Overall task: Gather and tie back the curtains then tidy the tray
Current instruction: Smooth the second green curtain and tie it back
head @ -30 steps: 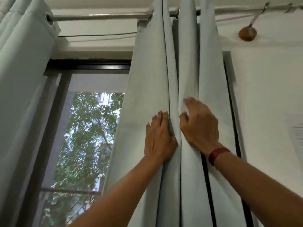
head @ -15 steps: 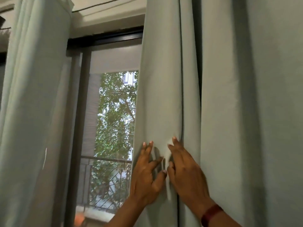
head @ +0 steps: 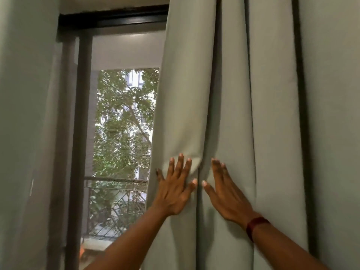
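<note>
Cropped, covered
Cut at top and bottom: right curtain [head: 272, 114]; half behind it: window [head: 124, 123]; unreadable blur: orange patch [head: 81, 252].
</note>
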